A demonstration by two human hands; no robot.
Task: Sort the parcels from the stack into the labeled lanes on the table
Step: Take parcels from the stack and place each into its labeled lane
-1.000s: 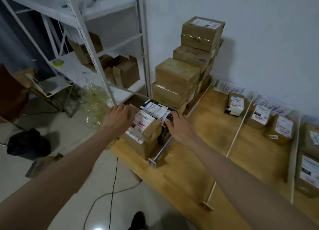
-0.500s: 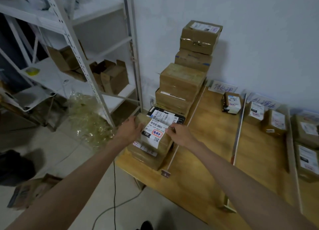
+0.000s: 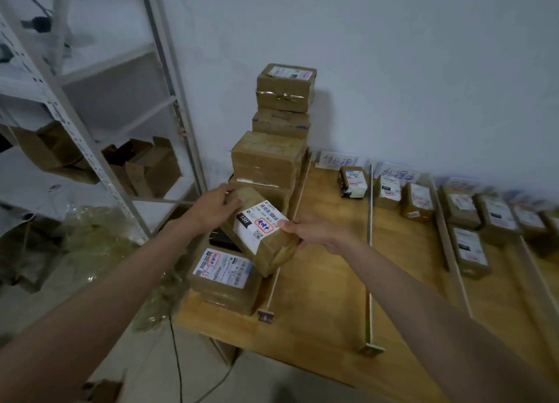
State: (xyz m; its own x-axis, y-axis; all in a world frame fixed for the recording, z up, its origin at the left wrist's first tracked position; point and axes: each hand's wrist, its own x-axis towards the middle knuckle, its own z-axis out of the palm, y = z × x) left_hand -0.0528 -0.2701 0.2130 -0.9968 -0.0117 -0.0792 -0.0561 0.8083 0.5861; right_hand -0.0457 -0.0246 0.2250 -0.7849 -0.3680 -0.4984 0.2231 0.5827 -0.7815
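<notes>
I hold a brown cardboard parcel (image 3: 259, 233) with a white shipping label and a red stamp, tilted above the left end of the table. My left hand (image 3: 211, 209) grips its far left end; my right hand (image 3: 314, 231) grips its right side. Below it lies another labelled parcel (image 3: 225, 277) on the near pile. Behind stands the tall stack of parcels (image 3: 278, 148) against the wall. Handwritten lane labels (image 3: 337, 160) lean on the wall at the lane heads.
White divider strips (image 3: 369, 251) split the wooden table (image 3: 317, 296) into lanes. One parcel (image 3: 352, 181) lies in the first lane; several more (image 3: 465, 209) fill the lanes to the right. A metal shelf rack (image 3: 99, 160) with open boxes stands left. A cable runs across the floor.
Both hands have lifted the top parcel off the near pile and tilted it, uncovering the labelled parcel below. The camera has moved closer and to the right.
</notes>
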